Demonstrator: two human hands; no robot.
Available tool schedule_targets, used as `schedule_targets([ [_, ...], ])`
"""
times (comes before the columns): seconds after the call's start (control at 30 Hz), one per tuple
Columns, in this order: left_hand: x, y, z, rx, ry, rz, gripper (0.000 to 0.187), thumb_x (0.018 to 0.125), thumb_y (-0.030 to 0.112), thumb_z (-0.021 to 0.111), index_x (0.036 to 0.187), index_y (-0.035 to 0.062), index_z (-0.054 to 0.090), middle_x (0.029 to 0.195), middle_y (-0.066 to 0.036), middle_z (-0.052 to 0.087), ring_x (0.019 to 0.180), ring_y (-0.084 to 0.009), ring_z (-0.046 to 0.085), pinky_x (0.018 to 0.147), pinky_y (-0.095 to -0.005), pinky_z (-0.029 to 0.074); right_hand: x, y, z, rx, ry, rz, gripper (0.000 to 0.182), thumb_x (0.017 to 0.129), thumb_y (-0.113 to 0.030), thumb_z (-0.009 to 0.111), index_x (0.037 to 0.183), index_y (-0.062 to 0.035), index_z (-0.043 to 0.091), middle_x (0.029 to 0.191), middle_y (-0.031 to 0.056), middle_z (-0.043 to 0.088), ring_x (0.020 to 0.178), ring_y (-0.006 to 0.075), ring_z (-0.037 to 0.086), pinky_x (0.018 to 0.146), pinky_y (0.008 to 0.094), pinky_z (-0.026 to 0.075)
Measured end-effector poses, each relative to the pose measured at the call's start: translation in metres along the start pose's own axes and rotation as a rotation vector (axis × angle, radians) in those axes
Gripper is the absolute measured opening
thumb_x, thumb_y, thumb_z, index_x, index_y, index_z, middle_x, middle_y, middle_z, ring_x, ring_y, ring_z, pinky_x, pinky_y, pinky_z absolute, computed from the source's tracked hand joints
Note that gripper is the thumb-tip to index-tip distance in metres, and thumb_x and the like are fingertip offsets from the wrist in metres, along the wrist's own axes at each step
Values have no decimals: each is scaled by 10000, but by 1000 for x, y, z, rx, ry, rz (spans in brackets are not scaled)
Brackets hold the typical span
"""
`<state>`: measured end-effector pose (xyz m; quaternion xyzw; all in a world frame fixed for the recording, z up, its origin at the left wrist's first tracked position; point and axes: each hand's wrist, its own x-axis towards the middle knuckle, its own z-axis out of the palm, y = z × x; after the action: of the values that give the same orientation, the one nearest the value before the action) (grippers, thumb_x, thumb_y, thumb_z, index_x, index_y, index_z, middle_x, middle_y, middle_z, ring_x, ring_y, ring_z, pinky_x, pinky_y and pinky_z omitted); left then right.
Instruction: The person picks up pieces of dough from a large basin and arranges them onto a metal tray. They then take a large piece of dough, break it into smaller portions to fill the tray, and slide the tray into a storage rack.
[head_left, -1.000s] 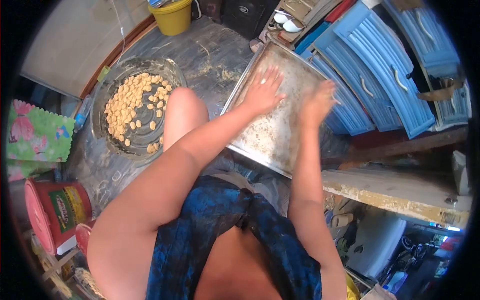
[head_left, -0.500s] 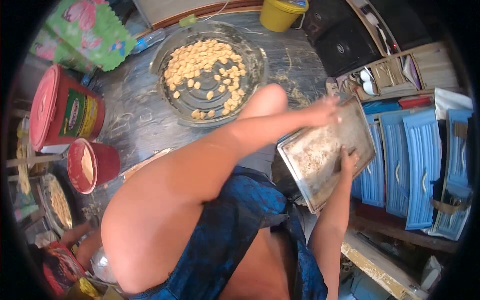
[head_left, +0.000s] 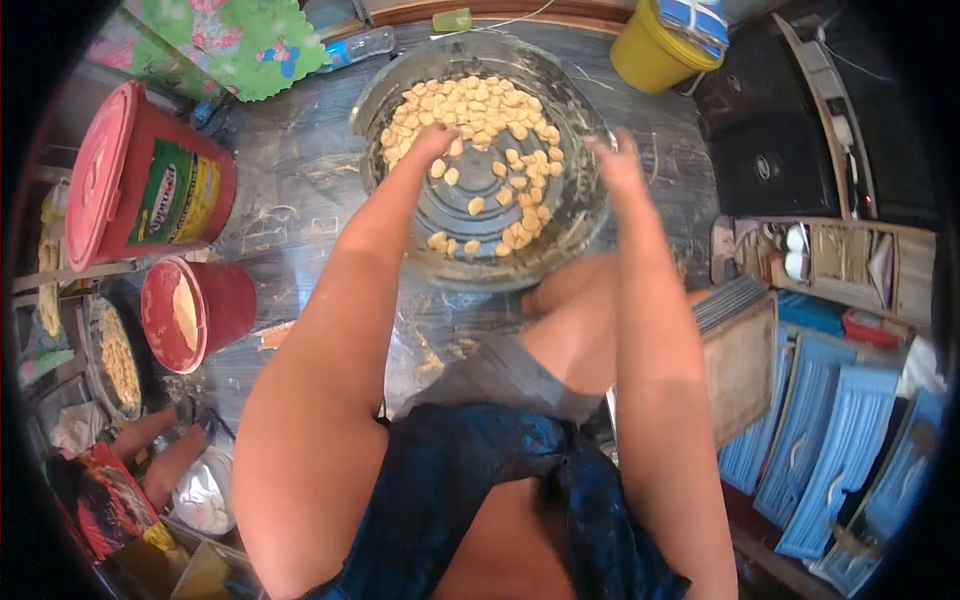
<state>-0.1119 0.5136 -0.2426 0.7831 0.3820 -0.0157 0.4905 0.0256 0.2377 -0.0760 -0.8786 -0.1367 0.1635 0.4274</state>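
A wide dark basin [head_left: 470,235] stands on the floor in front of me, holding many small pale dough pieces [head_left: 480,100] heaped toward its far side, with looser ones nearer. My left hand [head_left: 437,142] reaches over the left part of the basin, fingers stretched out right at the pieces. At the basin's right rim is my right hand [head_left: 615,158], thumb and fingers apart, slightly blurred. The metal baking tray [head_left: 740,365] leans beside my right leg, partly hidden behind my right forearm.
On the left stand a lidded red bucket [head_left: 100,190] and a smaller red bucket [head_left: 225,305] with pale powder. Another basin of pieces [head_left: 120,365] sits near a person's arms [head_left: 165,465]. A yellow bucket [head_left: 650,55] stands far right; blue folders [head_left: 835,450] line the right side.
Both hands have let go of the baking tray and moved left to the basin. The tray now rests beside my right leg. My view has shifted, with the basin nearer the middle.
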Motion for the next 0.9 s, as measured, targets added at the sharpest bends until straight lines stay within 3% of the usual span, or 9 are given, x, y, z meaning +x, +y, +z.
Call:
schedule_targets([
  [0.07,26,-47,-10,85,9,-83,582,764,363,618,1155,-63,552,1134,-228,585,1061,-310,560,882,-368,433,33,58,76,-174,-237,-57,770,735,-346,713,1325,9,368,1314,256,413,1204,344,432,990,411,373],
  [0.13,43,-81,-17,79,239,-154,617,750,372,622,1188,-52,529,1167,-246,560,1104,-335,532,908,-379,422,9,53,104,-237,-510,-61,731,759,-355,685,1314,10,380,1270,264,456,1182,341,463,986,405,371],
  [0.3,96,-130,-28,240,309,-279,641,732,389,635,1209,-23,518,1229,-241,519,1121,-363,513,941,-387,401,-5,63,124,-505,-1036,-17,583,782,-332,646,1250,-22,489,1246,215,515,1146,338,502,951,373,403],
  [0.4,120,-128,-18,418,281,-160,705,720,416,652,1245,-22,480,1248,-245,503,1133,-363,503,947,-392,398,9,84,117,-407,-888,109,546,788,-325,633,1226,-21,516,1209,192,550,1120,320,525,932,385,417],
  [0.57,152,-138,22,-193,621,-431,1035,599,599,694,1314,-66,354,1291,-281,440,1221,-369,424,1015,-392,332,25,126,116,-468,-713,174,521,799,-340,601,1224,-47,526,1205,200,545,1108,321,530,935,391,415],
  [0.7,151,-143,-17,-70,68,-582,1101,573,744,604,1290,-70,413,1334,-260,407,1252,-339,398,1031,-388,303,26,112,117,-457,-812,130,526,808,-321,589,1234,-26,505,1205,212,540,1115,329,521,947,388,407],
  [0.73,138,-115,0,412,293,-629,1108,582,766,569,1300,-62,406,1364,-248,374,1261,-340,382,1028,-412,302,28,110,117,-417,-828,156,506,806,-304,602,1234,-48,513,1196,228,536,1115,344,516,939,394,407],
  [0.83,137,-112,20,574,257,-532,1092,587,765,565,1297,-51,416,1381,-232,354,1265,-349,368,1022,-432,302,36,107,116,-415,-817,138,506,817,-313,596,1237,-46,502,1205,229,528,1123,346,508,941,395,404],
  [0.9,148,-130,22,285,238,-493,1078,579,713,632,1290,-66,412,1364,-238,372,1236,-354,405,1021,-418,313,37,105,117,-428,-796,109,523,818,-313,593,1252,-41,488,1215,216,529,1126,339,511,945,396,404],
])
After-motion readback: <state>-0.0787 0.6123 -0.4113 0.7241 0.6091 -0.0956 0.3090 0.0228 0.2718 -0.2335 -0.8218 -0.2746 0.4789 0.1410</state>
